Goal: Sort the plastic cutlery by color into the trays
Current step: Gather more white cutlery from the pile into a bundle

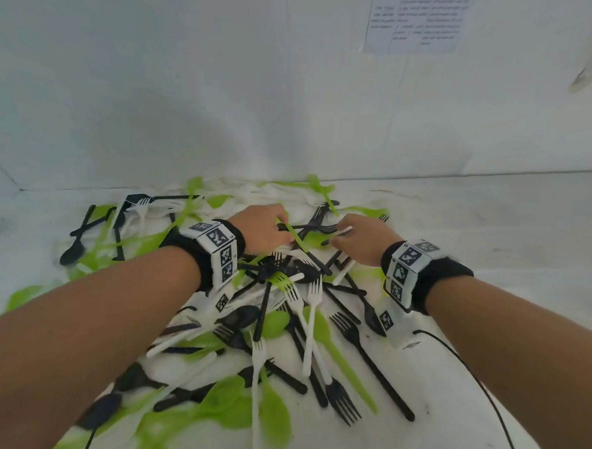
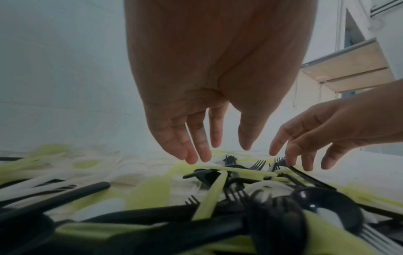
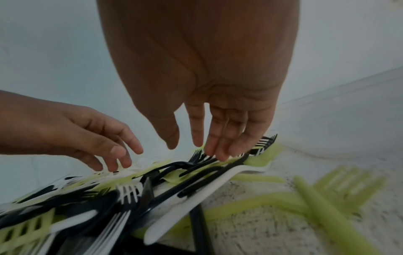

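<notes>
- A white wall [image 1: 192, 81] rises behind the work area, with a printed sheet of paper [image 1: 418, 21] stuck high on it to the right; its text is too blurred to read.
- A white table [image 1: 493, 234] runs up to the wall, and a thin black cable [image 1: 478, 381] trails across it under the right forearm.
- The cutlery pile [image 1: 282, 326] — black, white and green forks and spoons all tangled and overlapping — spreads across the middle of the table from near the wall toward the person. No trays show in any view.
- Black wristbands carrying white cubes with black square markers [image 1: 217, 251] sit on both wrists.
- The left hand [image 1: 263, 227] reaches into the far part of the pile with fingers extended and spread downward; its fingertips [image 2: 191, 158] touch or nearly touch a green handle [image 2: 244, 171] lying across black forks. It grips nothing that I can see.
- The right hand [image 1: 362, 238] is just beside the left, also loosely spread, fingers pointing down. Its fingertips [image 3: 220, 155] rest on a black fork [image 3: 196, 165] at the top of the heap — no closed pinch shows.
- A white handle [image 1: 344, 232] pokes out by the right thumb in the head view; whether the thumb holds it I cannot tell.
- A loose green fork [image 3: 327, 193] lies on the bare table right of the pile.
</notes>
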The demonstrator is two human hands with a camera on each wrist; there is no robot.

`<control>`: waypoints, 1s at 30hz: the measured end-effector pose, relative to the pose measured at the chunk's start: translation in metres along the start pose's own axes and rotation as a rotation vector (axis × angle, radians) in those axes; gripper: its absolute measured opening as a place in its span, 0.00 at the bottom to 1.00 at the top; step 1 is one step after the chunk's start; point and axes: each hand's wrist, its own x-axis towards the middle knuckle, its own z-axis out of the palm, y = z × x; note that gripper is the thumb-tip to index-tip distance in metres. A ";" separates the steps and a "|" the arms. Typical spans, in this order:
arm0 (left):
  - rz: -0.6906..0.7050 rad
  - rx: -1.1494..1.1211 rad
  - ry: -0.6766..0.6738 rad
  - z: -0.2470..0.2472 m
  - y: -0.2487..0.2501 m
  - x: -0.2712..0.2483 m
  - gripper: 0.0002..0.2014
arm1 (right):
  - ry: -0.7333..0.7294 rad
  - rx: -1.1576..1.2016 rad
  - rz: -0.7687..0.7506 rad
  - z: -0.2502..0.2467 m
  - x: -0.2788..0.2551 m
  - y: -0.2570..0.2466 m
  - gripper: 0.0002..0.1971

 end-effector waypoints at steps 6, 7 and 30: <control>0.082 0.083 0.002 0.000 -0.014 0.050 0.17 | 0.114 0.084 0.071 0.004 0.021 -0.003 0.11; 0.093 0.105 0.006 0.001 -0.013 0.057 0.17 | 0.119 0.095 0.077 0.004 0.025 -0.003 0.10; -0.039 0.039 0.094 0.013 -0.003 0.103 0.12 | -0.202 -0.467 -0.203 -0.016 0.101 -0.015 0.22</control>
